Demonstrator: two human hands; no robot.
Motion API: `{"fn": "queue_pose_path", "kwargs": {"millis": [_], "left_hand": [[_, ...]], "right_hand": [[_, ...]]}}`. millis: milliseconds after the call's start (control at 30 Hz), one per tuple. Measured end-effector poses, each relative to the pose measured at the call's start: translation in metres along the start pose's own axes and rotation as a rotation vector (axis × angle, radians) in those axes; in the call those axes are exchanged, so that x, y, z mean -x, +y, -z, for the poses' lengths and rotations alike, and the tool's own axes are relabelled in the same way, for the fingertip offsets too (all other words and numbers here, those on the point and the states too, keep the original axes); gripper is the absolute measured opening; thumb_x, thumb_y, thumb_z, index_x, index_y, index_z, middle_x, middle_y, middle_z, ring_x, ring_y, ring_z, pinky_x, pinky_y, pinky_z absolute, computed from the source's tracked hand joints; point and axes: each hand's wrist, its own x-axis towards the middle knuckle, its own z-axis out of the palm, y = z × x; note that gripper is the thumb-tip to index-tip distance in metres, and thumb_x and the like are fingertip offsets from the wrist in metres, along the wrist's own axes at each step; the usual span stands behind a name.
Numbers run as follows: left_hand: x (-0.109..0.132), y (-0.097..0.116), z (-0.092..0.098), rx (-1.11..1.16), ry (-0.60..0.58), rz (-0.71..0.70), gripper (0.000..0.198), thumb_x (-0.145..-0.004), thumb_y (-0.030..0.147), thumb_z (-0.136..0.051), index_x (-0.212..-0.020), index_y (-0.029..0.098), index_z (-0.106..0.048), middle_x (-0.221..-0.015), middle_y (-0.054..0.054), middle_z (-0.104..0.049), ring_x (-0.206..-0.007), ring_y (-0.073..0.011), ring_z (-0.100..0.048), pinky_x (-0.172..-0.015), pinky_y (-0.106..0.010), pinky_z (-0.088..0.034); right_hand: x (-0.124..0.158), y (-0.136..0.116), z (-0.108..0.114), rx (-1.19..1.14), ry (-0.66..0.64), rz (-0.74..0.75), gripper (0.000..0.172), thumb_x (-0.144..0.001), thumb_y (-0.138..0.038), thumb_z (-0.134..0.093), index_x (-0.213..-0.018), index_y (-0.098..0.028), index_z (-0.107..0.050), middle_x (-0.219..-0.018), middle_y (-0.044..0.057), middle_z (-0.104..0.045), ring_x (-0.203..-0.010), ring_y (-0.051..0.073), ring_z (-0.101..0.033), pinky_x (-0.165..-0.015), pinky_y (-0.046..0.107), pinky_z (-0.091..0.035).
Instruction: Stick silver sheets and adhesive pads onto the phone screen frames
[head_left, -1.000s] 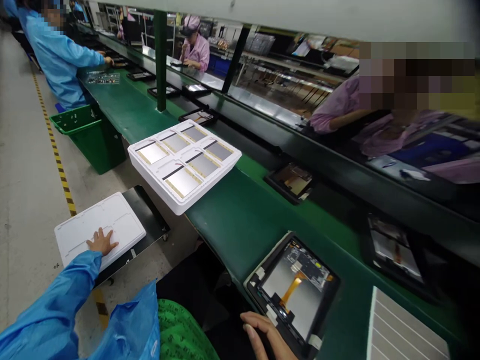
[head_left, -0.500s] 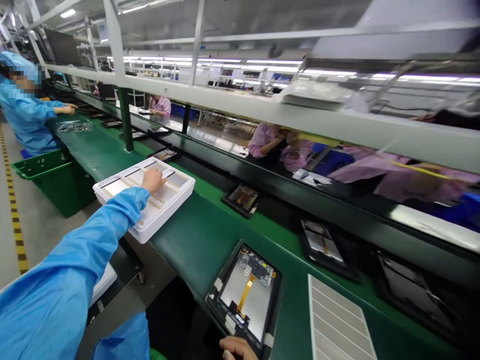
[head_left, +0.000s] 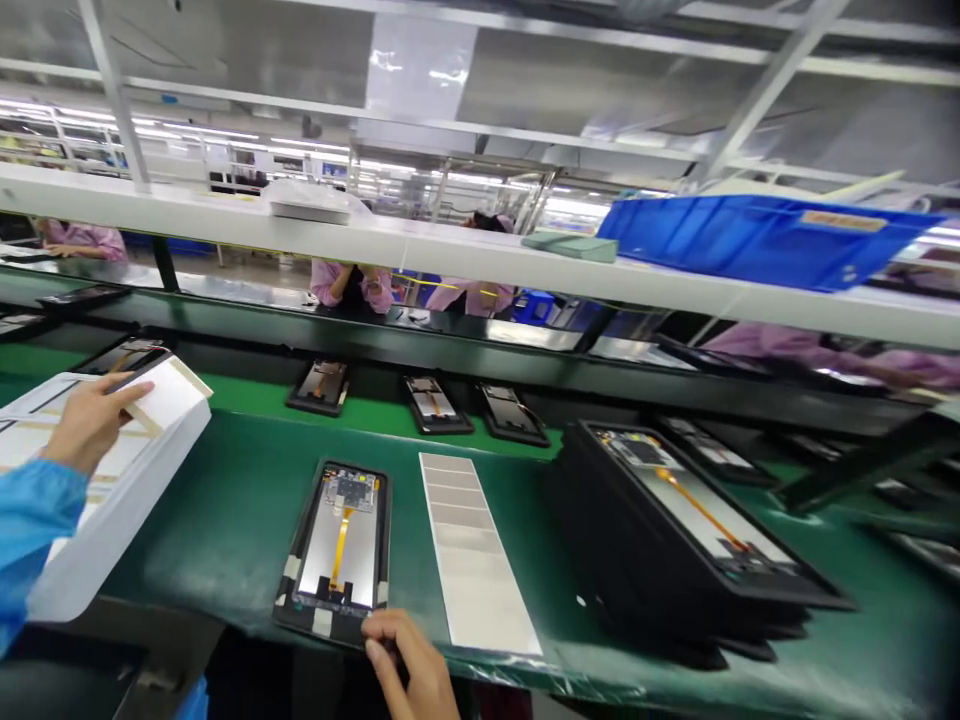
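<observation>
At the left edge, my left hand is closed on a flat, whitish battery with a tan edge, tilted up over the white tray. More flat pieces with tan strips lie in that tray. An opened tablet, its circuit board and orange ribbon cable bare, lies on the green bench in front of me. My right hand pinches the tablet's lower right corner. Just right of the tablet lies a sheet of beige adhesive strips, its lower part bare backing.
A stack of opened tablets stands on the bench at right. Beyond the bench edge, several tablets lie along the green line. A white shelf crosses above, bearing a blue bin. People in pink sit opposite.
My view has swung to the right, bringing the tablet stack and blue bin into sight. My left hand has lifted a battery up from the tray. My right hand stays by the tablet's corner.
</observation>
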Motion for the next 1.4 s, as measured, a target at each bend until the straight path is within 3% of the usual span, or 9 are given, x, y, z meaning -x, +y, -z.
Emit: {"fn": "queue_pose_path", "kwargs": {"millis": [233,367,567,800,900,967,1033,1233,1400], "left_hand": [[0.168,-0.087,-0.043,0.223,-0.306,0.381,0.051,-0.06,0.017,-0.083,-0.108,0.015,-0.066,-0.083,-0.005,-0.074,-0.065,-0.0189,-0.069,-0.058,-0.027,-0.054],[0.216,-0.112,-0.059,0.195,-0.401,0.514,0.038,-0.061,0.02,-0.085,-0.094,0.012,-0.068,-0.079,-0.009,-0.075,-0.063,-0.0213,-0.07,-0.059,-0.03,-0.055],[0.236,-0.116,-0.064,0.305,-0.522,0.678,0.028,-0.083,0.034,-0.073,-0.098,0.01,-0.069,-0.092,-0.014,-0.076,-0.075,-0.0244,-0.073,-0.069,-0.034,-0.057],[0.249,-0.11,-0.055,0.267,-0.85,0.616,0.047,-0.076,0.029,-0.081,-0.118,0.011,-0.068,-0.102,-0.015,-0.076,-0.084,-0.027,-0.074,-0.072,-0.032,-0.056],[0.256,-0.108,-0.047,0.209,-1.033,0.698,0.048,-0.075,0.027,-0.082,-0.119,0.009,-0.069,-0.101,-0.017,-0.076,-0.087,-0.0291,-0.074,-0.07,-0.031,-0.056],[0.26,-0.111,-0.046,0.211,-1.04,0.801,0.045,-0.078,0.029,-0.079,-0.117,0.007,-0.069,-0.098,-0.018,-0.076,-0.088,-0.0299,-0.074,-0.069,-0.031,-0.056],[0.262,-0.117,-0.051,0.267,-0.977,0.874,0.04,-0.082,0.03,-0.074,-0.114,0.005,-0.07,-0.095,-0.019,-0.076,-0.089,-0.0299,-0.074,-0.071,-0.032,-0.057],[0.267,-0.129,-0.072,0.477,-0.84,0.917,0.036,-0.089,0.022,-0.065,-0.122,0.007,-0.065,-0.1,-0.017,-0.075,-0.088,-0.0258,-0.074,-0.084,-0.035,-0.056],[0.272,-0.132,-0.079,0.502,-0.752,0.933,0.04,-0.089,0.022,-0.064,-0.128,0.011,-0.062,-0.098,-0.015,-0.075,-0.089,-0.026,-0.073,-0.085,-0.038,-0.056]], "right_hand": [[-0.047,-0.04,-0.011,0.256,0.088,0.271,0.032,-0.096,-0.014,-0.053,-0.127,-0.021,-0.056,-0.119,0.015,-0.063,-0.104,0.024,-0.064,-0.084,0.039,-0.059],[-0.044,-0.045,-0.008,0.436,-0.026,0.396,0.027,-0.098,-0.009,-0.046,-0.117,-0.017,-0.062,-0.103,0.013,-0.067,-0.09,0.021,-0.063,-0.073,0.034,-0.057],[-0.026,-0.048,0.005,0.577,-0.081,0.509,0.027,-0.098,-0.005,-0.04,-0.112,-0.009,-0.064,-0.1,0.015,-0.068,-0.093,0.023,-0.064,-0.078,0.035,-0.057],[-0.019,-0.036,0.008,0.541,-0.228,0.516,0.024,-0.098,-0.008,-0.04,-0.091,-0.016,-0.061,-0.088,0.009,-0.067,-0.082,0.019,-0.063,-0.074,0.033,-0.056],[-0.025,-0.021,0.033,0.433,0.119,0.269,0.018,-0.099,-0.017,-0.044,-0.091,-0.018,-0.06,-0.088,0.007,-0.068,-0.08,0.018,-0.064,-0.072,0.031,-0.055],[-0.028,-0.016,0.048,0.444,0.414,0.02,0.014,-0.098,-0.022,-0.048,-0.092,-0.019,-0.06,-0.086,0.006,-0.067,-0.074,0.017,-0.064,-0.068,0.031,-0.055],[-0.026,-0.022,0.051,0.449,0.496,-0.081,0.013,-0.098,-0.022,-0.049,-0.094,-0.019,-0.061,-0.083,0.005,-0.067,-0.071,0.017,-0.063,-0.067,0.031,-0.055],[0.0,-0.07,0.002,0.342,-0.149,0.34,0.028,-0.098,-0.008,-0.042,-0.116,-0.017,-0.062,-0.097,0.01,-0.068,-0.091,0.02,-0.064,-0.079,0.032,-0.056],[0.001,-0.084,-0.008,0.549,-0.244,0.449,0.021,-0.098,-0.008,-0.045,-0.107,-0.012,-0.064,-0.088,0.01,-0.065,-0.084,0.021,-0.062,-0.071,0.032,-0.054]]}}
